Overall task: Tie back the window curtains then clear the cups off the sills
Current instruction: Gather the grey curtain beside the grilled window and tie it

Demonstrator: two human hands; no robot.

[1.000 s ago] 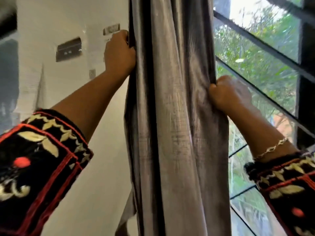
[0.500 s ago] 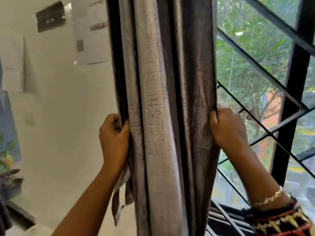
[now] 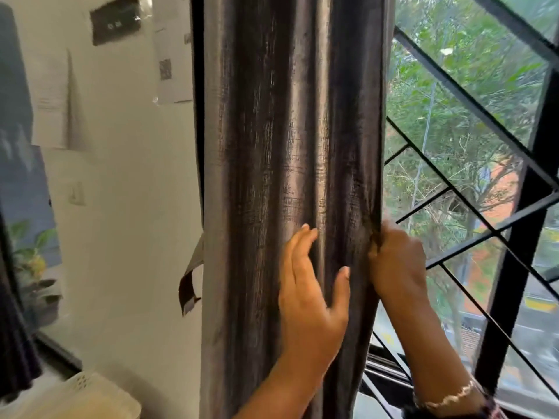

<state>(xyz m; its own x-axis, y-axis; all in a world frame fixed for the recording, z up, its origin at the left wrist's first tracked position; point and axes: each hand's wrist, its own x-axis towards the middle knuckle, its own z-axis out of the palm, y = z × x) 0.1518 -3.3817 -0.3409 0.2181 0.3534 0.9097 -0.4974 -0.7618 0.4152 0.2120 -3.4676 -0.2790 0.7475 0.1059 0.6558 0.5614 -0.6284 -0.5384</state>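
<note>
A grey, shiny curtain (image 3: pixel 272 146) hangs gathered in folds down the middle of the view. My left hand (image 3: pixel 308 285) lies flat against its front, fingers straight and spread. My right hand (image 3: pixel 396 261) grips the curtain's right edge, fingers curled round the fabric. A dark tie-back strap (image 3: pixel 189 282) dangles from behind the curtain's left edge, held by neither hand. No cup is in sight.
The window with black diagonal bars (image 3: pixel 472 225) and a thick upright frame (image 3: pixel 520 267) fills the right. A white wall (image 3: pixel 127 207) with pinned papers (image 3: pixel 172 55) is on the left. A pale perforated basket (image 3: pixel 90 394) sits at the bottom left.
My left hand has let go of the curtain's left edge and moved right onto its front, now flat. The strap hangs free. The view has tipped lower.
</note>
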